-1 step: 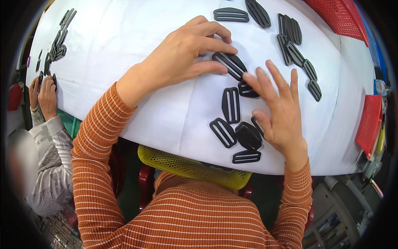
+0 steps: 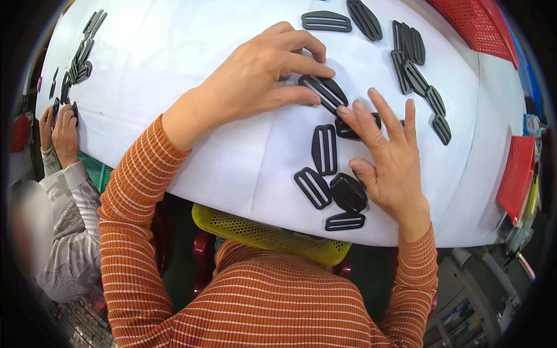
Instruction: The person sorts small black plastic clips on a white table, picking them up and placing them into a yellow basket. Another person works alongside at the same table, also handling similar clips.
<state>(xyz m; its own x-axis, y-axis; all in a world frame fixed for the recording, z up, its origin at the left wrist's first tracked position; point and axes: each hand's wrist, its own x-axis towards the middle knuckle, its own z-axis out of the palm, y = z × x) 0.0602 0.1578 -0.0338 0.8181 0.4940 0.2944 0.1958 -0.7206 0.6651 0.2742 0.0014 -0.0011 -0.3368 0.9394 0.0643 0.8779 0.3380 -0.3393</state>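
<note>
My left hand [image 2: 249, 72] pinches a black slotted strap buckle [image 2: 333, 91] between thumb and fingers, low over the white table. My right hand [image 2: 394, 159] has its fingers spread, and its index fingertip meets the lower right end of that buckle. Beneath the right fingers lies another black buckle [image 2: 346, 129], partly covered. Closer to me are an upright slotted buckle [image 2: 317, 149], a tilted one [image 2: 312, 188], a dark rounded cluster [image 2: 350, 193] that may be stacked buckles, and a flat one [image 2: 345, 221] near the table edge.
More black buckles lie at the far side [image 2: 326, 21] and in a line at the right [image 2: 415, 77]. Red baskets stand far right [image 2: 476, 26] and right [image 2: 515, 180]. A yellow basket [image 2: 267, 236] sits below the table edge. At left, another person's hands [image 2: 65, 136] handle buckles.
My right hand has shifted slightly, uncovering more of the buckle under its fingers. My left hand keeps its pinch on the buckle.
</note>
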